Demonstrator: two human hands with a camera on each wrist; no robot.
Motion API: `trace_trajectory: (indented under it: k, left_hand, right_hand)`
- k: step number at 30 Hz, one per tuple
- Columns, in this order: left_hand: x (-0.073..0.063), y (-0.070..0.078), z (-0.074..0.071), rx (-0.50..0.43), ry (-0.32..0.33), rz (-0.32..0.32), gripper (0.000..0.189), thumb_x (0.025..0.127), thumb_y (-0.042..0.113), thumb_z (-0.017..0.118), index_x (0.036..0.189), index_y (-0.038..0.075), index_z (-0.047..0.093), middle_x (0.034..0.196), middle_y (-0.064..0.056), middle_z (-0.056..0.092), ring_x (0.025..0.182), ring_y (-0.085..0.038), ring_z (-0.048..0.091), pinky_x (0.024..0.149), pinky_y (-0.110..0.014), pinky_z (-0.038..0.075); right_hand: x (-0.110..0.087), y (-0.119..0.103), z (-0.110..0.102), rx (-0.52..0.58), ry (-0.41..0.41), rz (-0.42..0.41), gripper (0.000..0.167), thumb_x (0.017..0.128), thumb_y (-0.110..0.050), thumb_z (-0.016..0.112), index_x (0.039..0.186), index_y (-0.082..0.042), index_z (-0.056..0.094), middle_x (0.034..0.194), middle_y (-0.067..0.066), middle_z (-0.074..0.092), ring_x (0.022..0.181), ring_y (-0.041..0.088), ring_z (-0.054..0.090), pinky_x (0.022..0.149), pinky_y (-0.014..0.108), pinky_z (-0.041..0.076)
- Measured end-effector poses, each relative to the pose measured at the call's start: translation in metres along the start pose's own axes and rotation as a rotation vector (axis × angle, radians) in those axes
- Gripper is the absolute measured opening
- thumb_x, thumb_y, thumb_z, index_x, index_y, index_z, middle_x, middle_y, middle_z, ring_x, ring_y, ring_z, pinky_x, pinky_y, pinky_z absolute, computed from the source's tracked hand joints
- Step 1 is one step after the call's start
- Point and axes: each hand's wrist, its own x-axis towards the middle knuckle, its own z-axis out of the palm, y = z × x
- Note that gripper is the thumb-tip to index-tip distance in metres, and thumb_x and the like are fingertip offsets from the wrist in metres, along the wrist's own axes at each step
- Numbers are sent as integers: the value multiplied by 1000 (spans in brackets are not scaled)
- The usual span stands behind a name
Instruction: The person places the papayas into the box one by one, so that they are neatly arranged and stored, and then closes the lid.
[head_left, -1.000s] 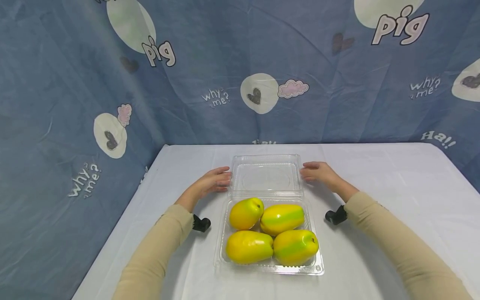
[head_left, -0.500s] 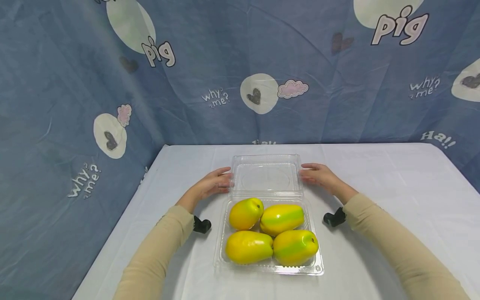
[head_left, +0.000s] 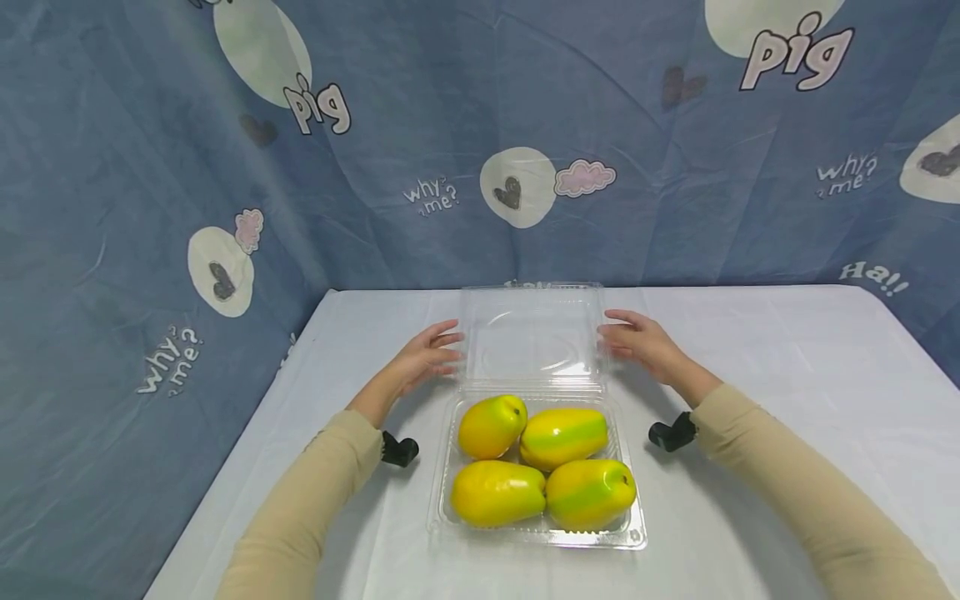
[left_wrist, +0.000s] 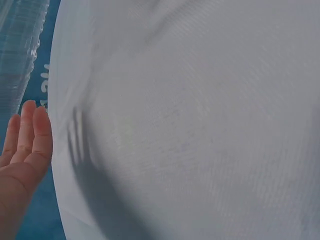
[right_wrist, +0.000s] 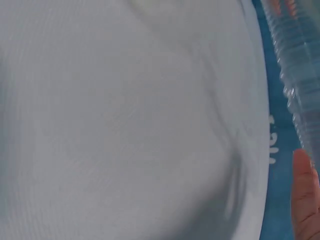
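Note:
A clear plastic clamshell box [head_left: 637,533] sits on the table with its lid [head_left: 528,333] raised at a slant on the far side. Several shiny yellow-green papayas [head_left: 498,493] fill its base. At the lid's left side is my left hand [head_left: 427,357], fingers extended and spread against or close to the edge. My right hand [head_left: 641,342] has its fingertips at the lid's right edge, fingers also fairly straight. In the left wrist view, extended fingers [left_wrist: 26,131] show beside the ridged lid [left_wrist: 20,45]. The right wrist view catches only part of the right fingers [right_wrist: 304,192] by the lid.
A white cloth covers the table [head_left: 787,358]. Behind it hangs a blue printed curtain [head_left: 420,100], which also runs along the left side. Black wrist mounts [head_left: 400,450] stick out from both tan sleeves [head_left: 300,500].
The lid has tilted up off the table, its far edge now higher. Both hands have risen slightly with it. The papayas and the base have stayed in place.

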Motion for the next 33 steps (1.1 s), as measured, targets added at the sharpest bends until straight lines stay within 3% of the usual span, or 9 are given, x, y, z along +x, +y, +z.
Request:
trace_trajectory:
  k: [5,13,20,26,33]
  left_hand:
    - [-4,4,0,13,5,49,68,87,4,59,145,15,25,143,-13,35,115,-27,49,94,-45,42]
    - [-14,12,0,50,-2,173,67,89,2,54,146,10,18,142,-17,36,120,-37,45,92,-40,45]
    - [-27,21,2,67,7,239,63,90,7,54,145,14,23,140,-17,38,117,-32,50,88,-34,48]
    - [-43,26,1,92,-6,270,60,91,7,52,144,13,24,139,-17,40,108,-17,57,83,-26,49]
    - [-62,30,-3,129,-86,321,58,92,7,50,144,13,24,140,-18,38,108,-11,57,84,-26,49]
  right_hand:
    - [-8,-10,3,47,9,-26,61,92,-12,55,143,-2,23,137,25,37,87,1,58,89,27,47]
    - [-23,-25,2,68,-8,-85,62,90,-9,56,143,-3,24,139,24,34,95,5,57,84,26,49]
    - [-38,-37,0,-1,-37,-99,57,93,-18,53,142,-3,27,141,20,34,103,11,54,89,31,47]
    - [-53,-45,-2,-48,-91,-145,56,96,-28,48,140,1,27,138,21,35,100,4,56,87,30,48]
    - [-69,-48,-4,-50,-133,-215,43,96,-27,47,130,-2,40,120,-2,51,101,7,58,84,23,49]
